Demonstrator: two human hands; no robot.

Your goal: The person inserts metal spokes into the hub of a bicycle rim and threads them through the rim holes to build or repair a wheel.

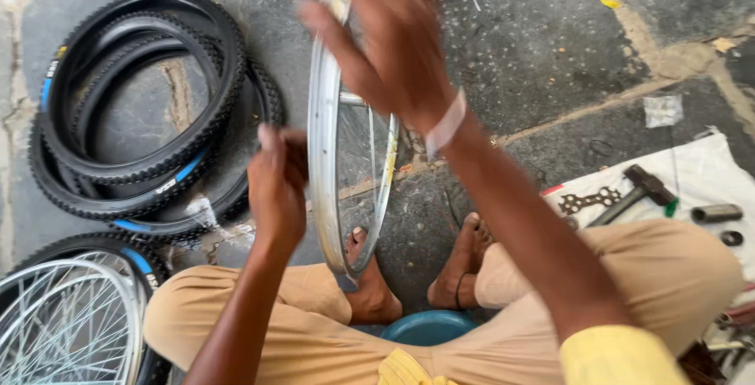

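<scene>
Two hands on one bare wheel rim [326, 129], stood upright on the concrete floor [535, 39] between the bare feet [464, 263]. Left hand [277, 188] curled shut near the rim's left edge, about mid-height; fingers bunched as if pinching something small (too blurred to tell what, or whether actually touching the metal). Right hand [397, 43] open, fingers spread, laid against the top of the rim; motion blur, so firm grip or loose contact cannot be told. White band [446, 125] on the right wrist. Thin spokes [370, 157] visible inside the rim, plus a hub axle stub near the upper part.

Left of the rim: stack of black knobby tyres [138, 110] lying flat, some with blue stripes. Bottom left corner: another spoked wheel [67, 322] with tyre fitted, lying flat. Right side: white cloth [708, 169] on the floor with a hammer [637, 192], a flat multi-hole wrench [586, 200], a short metal tube [717, 213] and a small dark ring [731, 238]. Blue bowl [429, 326] just under the knees, near the feet. Tan trousers, yellow sleeve at bottom right.
</scene>
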